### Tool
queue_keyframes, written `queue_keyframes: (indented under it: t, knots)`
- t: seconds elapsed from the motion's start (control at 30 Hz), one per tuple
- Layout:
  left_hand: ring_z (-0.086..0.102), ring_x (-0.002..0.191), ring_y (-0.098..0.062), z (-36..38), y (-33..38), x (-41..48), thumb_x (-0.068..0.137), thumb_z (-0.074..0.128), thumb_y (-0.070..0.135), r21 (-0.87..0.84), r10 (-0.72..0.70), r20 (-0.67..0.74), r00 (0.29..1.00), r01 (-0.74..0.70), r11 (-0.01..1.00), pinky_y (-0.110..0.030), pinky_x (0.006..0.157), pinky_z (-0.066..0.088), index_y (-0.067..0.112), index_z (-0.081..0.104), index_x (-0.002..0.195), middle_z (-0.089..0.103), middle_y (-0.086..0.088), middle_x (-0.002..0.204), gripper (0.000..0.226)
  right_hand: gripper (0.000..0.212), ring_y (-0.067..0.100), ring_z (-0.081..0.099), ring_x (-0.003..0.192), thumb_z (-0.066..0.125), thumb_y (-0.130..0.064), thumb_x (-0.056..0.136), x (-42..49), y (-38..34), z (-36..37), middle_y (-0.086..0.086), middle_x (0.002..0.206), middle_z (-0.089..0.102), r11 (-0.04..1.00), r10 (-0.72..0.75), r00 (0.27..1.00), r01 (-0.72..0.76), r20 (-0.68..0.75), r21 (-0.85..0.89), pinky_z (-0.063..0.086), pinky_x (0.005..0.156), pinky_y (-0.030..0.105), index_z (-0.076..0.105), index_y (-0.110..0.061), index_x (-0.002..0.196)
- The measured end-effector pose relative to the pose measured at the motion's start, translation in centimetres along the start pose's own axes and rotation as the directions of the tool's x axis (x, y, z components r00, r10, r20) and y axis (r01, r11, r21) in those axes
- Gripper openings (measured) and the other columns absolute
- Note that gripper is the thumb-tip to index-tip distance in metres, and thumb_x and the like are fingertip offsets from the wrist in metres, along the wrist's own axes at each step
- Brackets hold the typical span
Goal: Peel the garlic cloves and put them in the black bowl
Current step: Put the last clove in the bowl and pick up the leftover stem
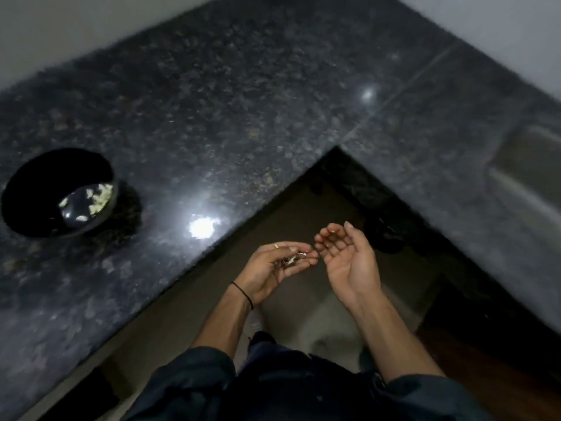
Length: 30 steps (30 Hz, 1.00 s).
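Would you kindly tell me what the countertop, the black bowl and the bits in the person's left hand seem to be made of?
The countertop: polished stone, probably granite; dark speckled grain, mirror-like light spots. The black bowl: glossy, glazed ceramic or hard plastic; its bottom reflects light. The garlic pieces held in the left hand: pale, thin, likely papery skin; too blurred to be sure.

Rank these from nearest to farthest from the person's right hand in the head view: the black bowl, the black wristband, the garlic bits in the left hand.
1. Garlic bits, held in the left hand, just beside the open right hand.
2. Black wristband, on the left wrist.
3. Black bowl, far left on the counter.
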<state>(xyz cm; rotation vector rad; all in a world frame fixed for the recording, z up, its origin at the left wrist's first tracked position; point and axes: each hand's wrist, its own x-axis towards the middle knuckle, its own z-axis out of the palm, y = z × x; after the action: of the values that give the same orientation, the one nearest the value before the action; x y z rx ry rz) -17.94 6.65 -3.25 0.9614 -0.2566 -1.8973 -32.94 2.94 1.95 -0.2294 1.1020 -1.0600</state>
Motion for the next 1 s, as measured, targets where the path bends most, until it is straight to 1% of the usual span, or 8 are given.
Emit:
queue_keyframes:
  t: [0.13, 0.3, 0.4, 0.5, 0.6, 0.7, 0.8, 1.0]
  knots:
    - [0.07, 0.107, -0.035, 4.6, -3.8, 1.0, 0.099, 0.045, -0.001, 0.164, -0.172, 0.122, 0.977, 0.151, 0.975, -0.033, 0.091, 0.058, -0.012, 0.065, 0.116, 0.068, -0.03, 0.117, 0.029, 0.029, 0.021, 0.067, 0.083, 0.049, -0.025, 0.102, -3.5, -2.2, -7.0, 0.008, 0.081, 0.071, 0.971, -0.056, 0.99, 0.083, -0.126, 0.222, 0.05, 0.089, 0.034, 0.068, -0.006, 0.09]
    - [0.07, 0.106, -0.036, 11.0, -12.7, 0.7, 0.098, 0.046, 0.0, 0.371, -0.382, 0.173, 0.908, 0.299, 0.879, -0.036, 0.096, 0.057, -0.013, 0.065, 0.115, 0.067, -0.034, 0.113, 0.029, 0.03, 0.021, 0.066, 0.081, 0.048, -0.023, 0.103, -9.8, -2.9, -18.4, 0.008, 0.078, 0.069, 0.876, -0.1, 0.952, 0.222, -0.288, 0.428, 0.049, 0.089, 0.034, 0.066, -0.006, 0.087]
    - [0.072, 0.102, -0.034, 14.4, -19.7, -0.5, 0.098, 0.044, 0.002, 0.421, -0.483, 0.148, 0.863, 0.387, 0.82, -0.034, 0.094, 0.058, -0.013, 0.064, 0.112, 0.069, -0.031, 0.109, 0.029, 0.03, 0.021, 0.066, 0.08, 0.045, -0.023, 0.103, -13.6, -1.9, -26.7, 0.008, 0.077, 0.07, 0.825, -0.102, 0.919, 0.293, -0.382, 0.484, 0.051, 0.084, 0.032, 0.065, -0.006, 0.088]
    - [0.072, 0.1, -0.032, 16.2, -26.0, -1.5, 0.101, 0.042, 0.008, 0.414, -0.613, 0.097, 0.784, 0.528, 0.741, -0.033, 0.095, 0.057, -0.011, 0.065, 0.105, 0.071, -0.028, 0.106, 0.03, 0.029, 0.02, 0.068, 0.085, 0.046, -0.025, 0.103, -16.7, 0.0, -33.5, 0.007, 0.082, 0.071, 0.793, -0.074, 0.874, 0.344, -0.481, 0.503, 0.052, 0.086, 0.032, 0.065, -0.007, 0.093]
    - [0.072, 0.101, -0.032, 16.7, -32.3, -0.7, 0.102, 0.044, 0.015, 0.48, -0.7, 0.05, 0.713, 0.598, 0.643, -0.032, 0.093, 0.058, -0.011, 0.065, 0.105, 0.071, -0.028, 0.107, 0.033, 0.03, 0.018, 0.07, 0.085, 0.046, -0.027, 0.104, -18.1, 2.1, -39.6, 0.005, 0.083, 0.073, 0.771, -0.029, 0.819, 0.383, -0.573, 0.508, 0.053, 0.087, 0.03, 0.066, -0.007, 0.095]
    - [0.07, 0.104, -0.034, 16.0, -37.7, 1.6, 0.103, 0.045, 0.022, 0.547, -0.739, -0.025, 0.673, 0.628, 0.553, -0.034, 0.096, 0.057, -0.011, 0.065, 0.105, 0.07, -0.028, 0.11, 0.038, 0.029, 0.018, 0.07, 0.086, 0.047, -0.028, 0.104, -17.5, 4.7, -44.8, 0.005, 0.084, 0.073, 0.759, 0.024, 0.763, 0.407, -0.646, 0.509, 0.053, 0.086, 0.029, 0.067, -0.008, 0.097]
    - [0.065, 0.114, -0.038, 14.9, -43.0, 4.9, 0.104, 0.048, 0.029, 0.593, -0.726, -0.098, 0.681, 0.626, 0.507, -0.036, 0.099, 0.055, -0.011, 0.063, 0.11, 0.065, -0.032, 0.119, 0.044, 0.03, 0.018, 0.07, 0.089, 0.046, -0.029, 0.104, -15.0, 7.5, -49.6, 0.007, 0.092, 0.072, 0.745, 0.083, 0.721, 0.414, -0.688, 0.523, 0.053, 0.086, 0.029, 0.067, -0.007, 0.1]
    - [0.066, 0.116, -0.036, 11.6, -54.2, 13.6, 0.103, 0.045, 0.048, 0.694, -0.704, -0.147, 0.695, 0.58, 0.427, -0.034, 0.092, 0.059, -0.011, 0.053, 0.133, 0.062, -0.031, 0.129, 0.067, 0.034, 0.02, 0.068, 0.103, 0.04, -0.027, 0.107, -6.9, 13.4, -59.6, 0.014, 0.117, 0.069, 0.822, 0.081, 0.683, 0.366, -0.726, 0.436, 0.054, 0.09, 0.025, 0.066, -0.005, 0.114]
